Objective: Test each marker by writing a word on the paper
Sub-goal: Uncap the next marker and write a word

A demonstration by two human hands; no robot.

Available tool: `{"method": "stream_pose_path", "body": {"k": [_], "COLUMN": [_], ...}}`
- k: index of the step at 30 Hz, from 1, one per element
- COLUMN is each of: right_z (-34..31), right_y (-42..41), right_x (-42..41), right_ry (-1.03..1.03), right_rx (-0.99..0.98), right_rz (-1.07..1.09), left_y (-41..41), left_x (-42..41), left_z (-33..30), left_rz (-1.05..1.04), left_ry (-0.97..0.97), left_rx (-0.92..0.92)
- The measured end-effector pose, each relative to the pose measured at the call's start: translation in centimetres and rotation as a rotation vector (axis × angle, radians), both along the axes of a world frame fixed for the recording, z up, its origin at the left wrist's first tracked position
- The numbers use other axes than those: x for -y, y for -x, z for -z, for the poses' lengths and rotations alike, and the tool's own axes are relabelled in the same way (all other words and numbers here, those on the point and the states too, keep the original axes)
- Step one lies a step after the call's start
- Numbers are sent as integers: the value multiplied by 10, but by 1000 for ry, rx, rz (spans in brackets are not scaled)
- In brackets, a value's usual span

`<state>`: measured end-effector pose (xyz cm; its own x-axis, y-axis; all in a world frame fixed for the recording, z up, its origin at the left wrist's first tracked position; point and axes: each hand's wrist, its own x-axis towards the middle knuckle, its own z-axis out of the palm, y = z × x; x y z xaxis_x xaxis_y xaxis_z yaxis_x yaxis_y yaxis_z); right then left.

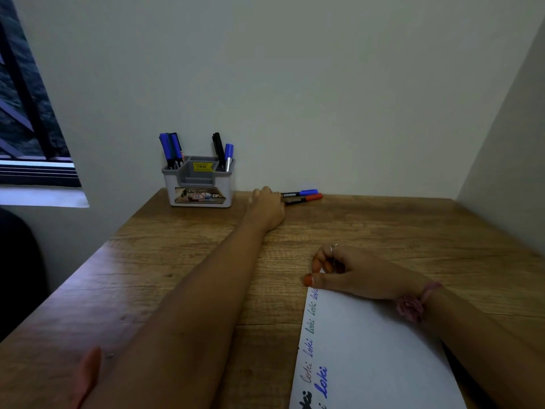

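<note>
My left hand (267, 206) reaches to the far edge of the table, knuckles up. Its fingers curl over the near ends of two markers lying side by side by the wall: a blue-capped marker (303, 192) and a red-capped marker (308, 198). The fingers seem to close on the red-capped one, but the fingertips are hidden. My right hand (348, 273) rests on the top corner of the white paper (368, 349), fingers loosely curled and holding nothing. Several handwritten words in different colours run down the paper's left edge.
A grey-and-white pen holder (199, 184) stands against the wall at the table's far left, with blue and black markers upright in its left and right pockets. A wall closes the right side, and a window lies to the left. The wooden table (182, 261) stretches between.
</note>
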<state>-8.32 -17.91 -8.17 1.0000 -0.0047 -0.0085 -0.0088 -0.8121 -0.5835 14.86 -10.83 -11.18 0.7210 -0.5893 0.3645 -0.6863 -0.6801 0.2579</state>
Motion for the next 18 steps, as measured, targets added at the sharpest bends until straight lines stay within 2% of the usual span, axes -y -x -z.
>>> {"method": "stream_pose_path", "body": {"k": [7, 18], "right_z": [-1, -3], "right_y": [-2, 0], "right_x": [1, -1], "right_ry": [-12, 2], "right_rx": [-14, -42], "right_rz": [-1, -8], "left_y": [2, 3], "left_x": [0, 3], "left_z": [-1, -4], "left_rz": [48, 114], "left_ry": [51, 192], "left_rx": [2, -113]}}
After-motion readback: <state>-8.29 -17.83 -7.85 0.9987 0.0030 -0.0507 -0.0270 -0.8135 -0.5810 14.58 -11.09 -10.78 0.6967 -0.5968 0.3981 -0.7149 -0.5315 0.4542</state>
